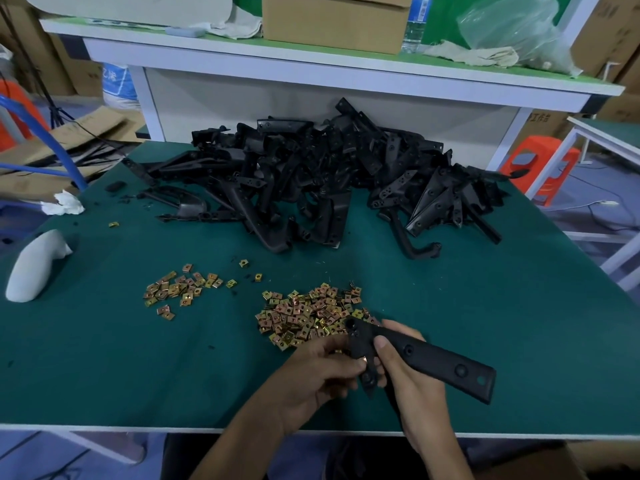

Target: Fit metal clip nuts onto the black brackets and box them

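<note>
Both hands are close to the near edge of the green worktop (138, 375), a bit right of its middle. The right hand (412, 386) grips the held bracket (433, 358) w/ fingers curled under it & the thumb laid on top; the long flat arm of this bracket points to the right and hangs above the worktop, not touching it. The left hand (311, 379) has its fingers curled, and thumb & forefinger pinch one clip nut (363, 359) against the short end of the same bracket; how far the nut sits on the bracket I cannot tell. Just beyond the hands lies the big heap of clip nuts (304, 315), gold and copper coloured, touching nothing else. A small heap (180, 289) lies apart from it, more to the left, w/ some single nuts around. The pile of black brackets (311, 181) fills the far edge, from middle to the far right corner, the parts tangled over each other. Nr the left edge are a crumpled white paper (64, 202) & a pale grey object (34, 268), lying on its side. Behind the far edge stands a second table (242, 53) w/ a cardboard box (332, 22) and a water bottle (415, 22) just beside the box
</note>
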